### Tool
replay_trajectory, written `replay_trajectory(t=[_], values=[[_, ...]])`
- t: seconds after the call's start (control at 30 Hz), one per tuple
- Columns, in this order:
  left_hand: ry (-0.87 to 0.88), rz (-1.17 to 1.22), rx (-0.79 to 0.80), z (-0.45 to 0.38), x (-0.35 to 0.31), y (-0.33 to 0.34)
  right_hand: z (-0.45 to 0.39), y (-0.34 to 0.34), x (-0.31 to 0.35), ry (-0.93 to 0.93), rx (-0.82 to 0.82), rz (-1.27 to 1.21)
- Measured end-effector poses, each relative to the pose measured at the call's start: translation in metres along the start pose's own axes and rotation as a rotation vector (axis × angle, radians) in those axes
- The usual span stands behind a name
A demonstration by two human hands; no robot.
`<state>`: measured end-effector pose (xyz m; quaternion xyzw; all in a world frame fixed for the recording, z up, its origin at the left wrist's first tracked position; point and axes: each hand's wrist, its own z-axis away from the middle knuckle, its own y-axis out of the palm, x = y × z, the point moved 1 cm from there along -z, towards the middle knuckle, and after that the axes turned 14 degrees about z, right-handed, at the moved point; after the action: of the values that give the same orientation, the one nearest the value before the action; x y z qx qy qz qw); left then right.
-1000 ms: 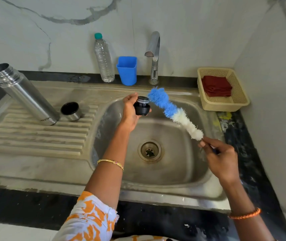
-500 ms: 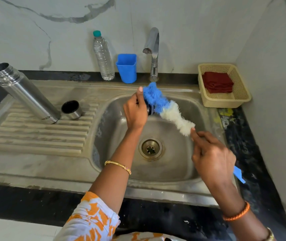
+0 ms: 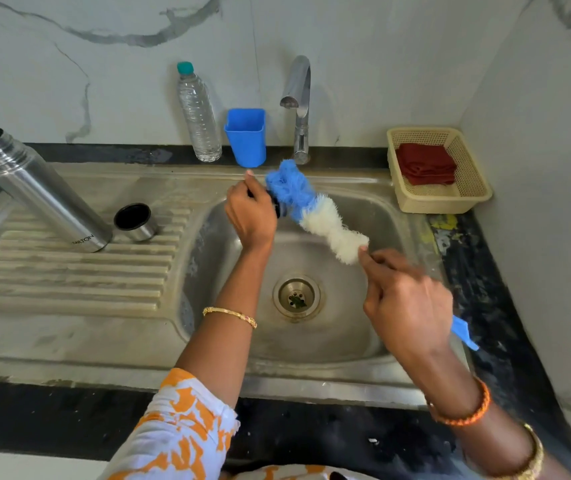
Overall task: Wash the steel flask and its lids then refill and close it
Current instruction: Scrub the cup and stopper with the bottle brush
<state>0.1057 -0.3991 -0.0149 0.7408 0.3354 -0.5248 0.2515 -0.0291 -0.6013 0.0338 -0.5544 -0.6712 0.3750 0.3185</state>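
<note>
My left hand (image 3: 251, 213) grips the small black inner lid (image 3: 279, 207) over the sink basin (image 3: 363, 327); most of the lid is hidden behind my fingers and the brush. My right hand (image 3: 405, 303) holds the handle of a bottle brush (image 3: 315, 211) with blue and white bristles, its blue tip pressed against the lid. The open steel flask (image 3: 39, 192) stands on the ribbed draining board (image 3: 69, 271) at the left. Beside it sits the steel cup lid (image 3: 135, 221), mouth up.
A tap (image 3: 299, 98) stands behind the basin, with no water running. A blue plastic cup (image 3: 245, 136) and a clear water bottle (image 3: 198, 112) stand at the back ledge. A beige basket (image 3: 474, 181) with a red cloth sits at the right.
The brush has been brought onto the lid, and its blue tip now rubs against it. My left hand turned the lid away from view. My right hand moved up and left.
</note>
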Motion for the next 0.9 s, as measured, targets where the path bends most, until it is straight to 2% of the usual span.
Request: replay_trajectory(t=[0.07,0.1,0.17,0.27,0.33,0.4,0.47,0.57,0.67,0.73,0.83,0.9], values=[[-0.125,0.002,-0.137,-0.014,-0.001,-0.004,0.016,-0.005,0.005,0.003,0.022,-0.017],[-0.174,-0.016,-0.153,-0.019,-0.002,-0.005,0.022,-0.006,0.007,0.005,0.037,-0.023],[-0.193,-0.015,-0.08,-0.016,-0.01,-0.006,0.015,-0.003,0.006,0.022,0.038,-0.027],[-0.111,-0.004,0.054,0.004,-0.021,0.001,-0.014,0.004,0.003,0.017,0.004,0.014],[-0.129,0.044,-0.026,0.003,-0.031,0.003,-0.011,0.008,0.008,-0.017,0.036,0.015],[-0.243,0.096,-0.121,-0.015,-0.034,0.004,0.009,0.011,0.013,0.0,0.107,-0.024],[-0.373,0.124,-0.126,-0.034,-0.032,0.003,0.025,0.014,0.013,0.142,0.16,-0.077],[-0.522,0.242,-0.037,-0.036,-0.031,-0.001,0.022,0.024,0.0,0.427,0.166,-0.277],[-0.698,0.271,0.068,-0.02,-0.03,-0.006,0.008,0.034,-0.007,0.532,0.199,-0.59],[-0.668,0.225,0.106,-0.011,-0.026,-0.008,0.002,0.034,-0.007,0.518,0.207,-0.632],[-0.582,0.155,0.094,-0.005,-0.021,-0.009,0.005,0.029,-0.001,0.405,0.074,-0.523],[-0.649,0.182,0.06,-0.007,-0.022,-0.01,0.015,0.026,0.003,0.316,-0.027,-0.392]])
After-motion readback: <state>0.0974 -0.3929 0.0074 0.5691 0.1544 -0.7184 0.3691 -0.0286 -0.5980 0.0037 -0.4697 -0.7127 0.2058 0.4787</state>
